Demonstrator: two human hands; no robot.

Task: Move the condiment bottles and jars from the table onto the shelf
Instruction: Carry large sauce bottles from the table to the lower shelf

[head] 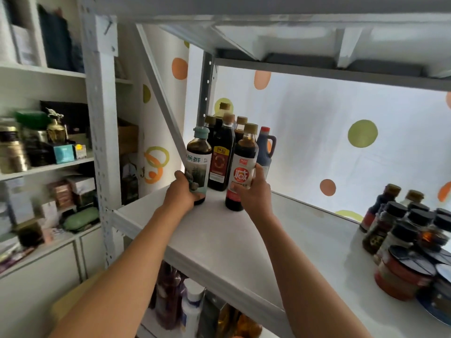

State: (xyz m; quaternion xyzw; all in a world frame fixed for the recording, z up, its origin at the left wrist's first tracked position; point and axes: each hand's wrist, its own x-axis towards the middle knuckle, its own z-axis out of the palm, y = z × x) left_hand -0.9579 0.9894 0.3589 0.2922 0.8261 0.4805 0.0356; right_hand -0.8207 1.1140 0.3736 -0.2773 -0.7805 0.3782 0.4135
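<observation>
Both arms reach up to the white shelf (219,242). My left hand (181,191) grips the base of a dark bottle with a teal cap (199,154), which stands on the shelf at the back left. My right hand (253,191) holds a dark bottle with a white and red label and a tan cap (242,164), also standing on the shelf, just right of the first. Behind them stands a cluster of dark sauce bottles (220,152) and a blue jug with a red cap (264,147).
Small dark-capped jars and a red-lidded jar (405,272) crowd the shelf's right end. A diagonal metal brace (161,98) runs down beside the left bottle. Another shelf board lies close overhead. A lower level holds more bottles (192,303). Cluttered white shelving (44,167) stands at left.
</observation>
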